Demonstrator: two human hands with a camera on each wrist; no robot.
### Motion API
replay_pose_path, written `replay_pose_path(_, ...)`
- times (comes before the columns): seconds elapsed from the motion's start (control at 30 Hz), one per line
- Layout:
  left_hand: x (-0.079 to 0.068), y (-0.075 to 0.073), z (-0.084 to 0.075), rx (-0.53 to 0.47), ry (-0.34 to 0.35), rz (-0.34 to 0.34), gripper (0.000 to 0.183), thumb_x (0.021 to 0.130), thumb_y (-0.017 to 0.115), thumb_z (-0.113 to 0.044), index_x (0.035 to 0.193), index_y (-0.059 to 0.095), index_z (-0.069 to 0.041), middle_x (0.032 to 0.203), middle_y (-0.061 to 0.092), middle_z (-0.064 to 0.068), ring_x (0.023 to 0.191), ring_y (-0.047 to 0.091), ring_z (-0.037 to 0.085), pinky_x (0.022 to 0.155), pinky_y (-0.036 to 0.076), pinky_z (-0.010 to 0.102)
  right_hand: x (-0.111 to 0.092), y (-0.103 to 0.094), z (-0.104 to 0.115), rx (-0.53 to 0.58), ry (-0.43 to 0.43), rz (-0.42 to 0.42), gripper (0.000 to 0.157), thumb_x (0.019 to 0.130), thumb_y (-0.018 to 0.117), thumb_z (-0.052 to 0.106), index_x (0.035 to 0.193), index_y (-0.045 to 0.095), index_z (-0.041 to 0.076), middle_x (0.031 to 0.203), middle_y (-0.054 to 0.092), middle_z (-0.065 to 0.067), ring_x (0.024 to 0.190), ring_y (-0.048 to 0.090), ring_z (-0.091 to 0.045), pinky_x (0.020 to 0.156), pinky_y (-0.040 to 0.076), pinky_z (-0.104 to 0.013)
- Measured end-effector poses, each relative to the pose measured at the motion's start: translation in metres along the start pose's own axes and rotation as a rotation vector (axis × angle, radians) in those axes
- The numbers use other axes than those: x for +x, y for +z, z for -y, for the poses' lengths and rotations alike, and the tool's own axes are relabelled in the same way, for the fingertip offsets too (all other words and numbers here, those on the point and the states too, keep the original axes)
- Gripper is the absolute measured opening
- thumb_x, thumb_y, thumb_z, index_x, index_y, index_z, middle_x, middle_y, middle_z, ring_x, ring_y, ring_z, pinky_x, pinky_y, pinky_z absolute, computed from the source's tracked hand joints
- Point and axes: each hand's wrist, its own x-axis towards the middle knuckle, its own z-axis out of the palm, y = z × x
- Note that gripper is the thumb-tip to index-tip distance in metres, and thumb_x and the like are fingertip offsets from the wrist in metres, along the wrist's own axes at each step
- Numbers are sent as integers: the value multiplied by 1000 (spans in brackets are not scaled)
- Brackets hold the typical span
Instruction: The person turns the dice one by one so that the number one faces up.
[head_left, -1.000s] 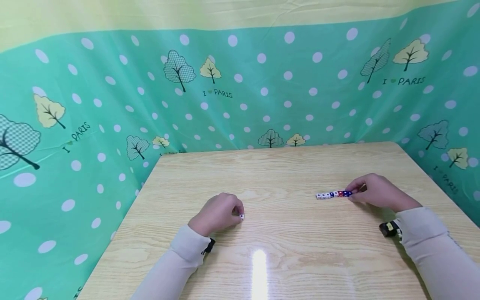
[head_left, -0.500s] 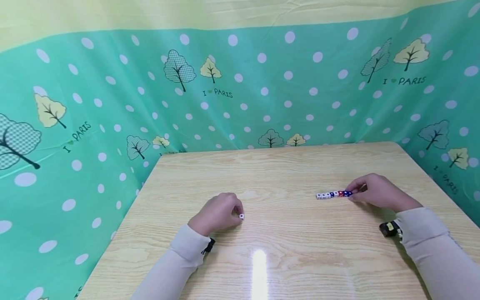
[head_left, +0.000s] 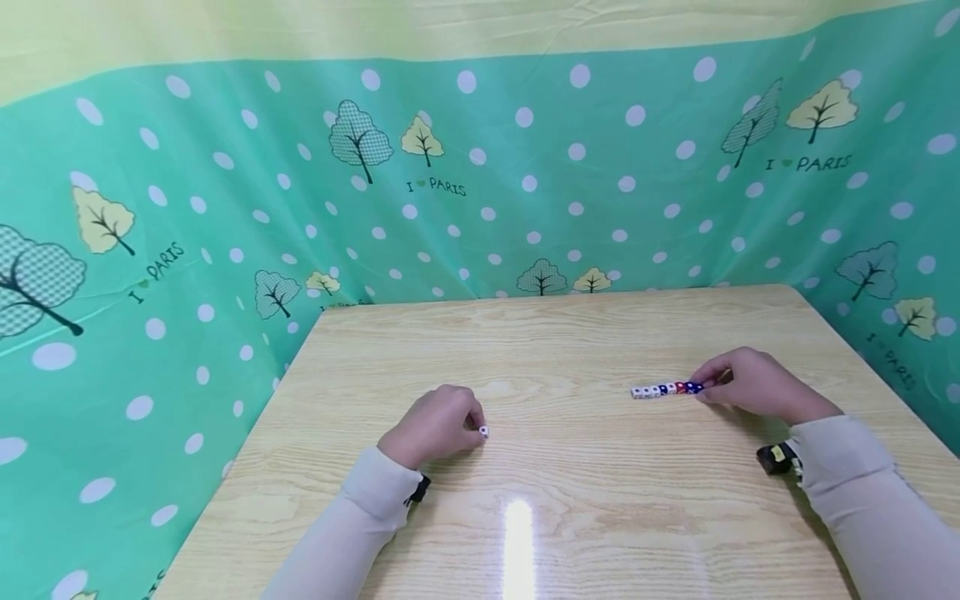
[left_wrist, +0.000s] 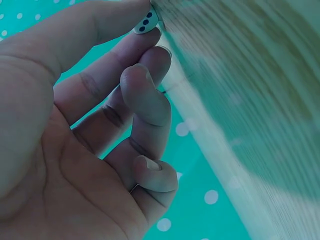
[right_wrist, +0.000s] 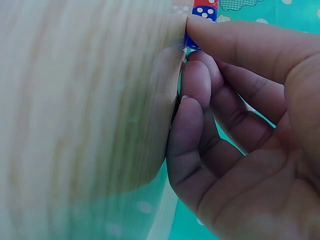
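Between thumb and forefinger my left hand pinches a white die, whose dark pips face the wrist camera. In the head view that hand is left of the table's middle, low over the wood. To the right lies a straight row of dice, white at its left end, with blue and red ones further along. My right hand is at the row's right end, thumb and fingertips pinching a blue die there. A second blue die and a red die show just beyond the thumb in the right wrist view.
The wooden table carries both hands and the row. A green dotted curtain with tree prints stands behind it and along both sides. A bright light reflection lies at the table's front.
The white die turns slightly in my left fingers. The right hand and the row of dice stay practically in place.
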Motion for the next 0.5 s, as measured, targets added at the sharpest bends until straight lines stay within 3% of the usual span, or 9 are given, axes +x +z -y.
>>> replay_pose_path(0.23,9,4,-1,44,-15,-24,7,86,82,-24,79,78,-26,81,67,-14,73,56,5,69,49,28,1,1,0,-2,-7,-5,26,87,83,21,109,79,8,106,76,-8,87,62,-21,70,49,-33)
replay_pose_path(0.5,34,5,-14,29,-36,-38,6,85,83,-28,83,80,-24,81,68,-14,74,59,7,68,50,28,0,1,0,2,-8,-11,24,87,83,20,108,80,8,105,75,-8,86,60,-21,69,48,-33)
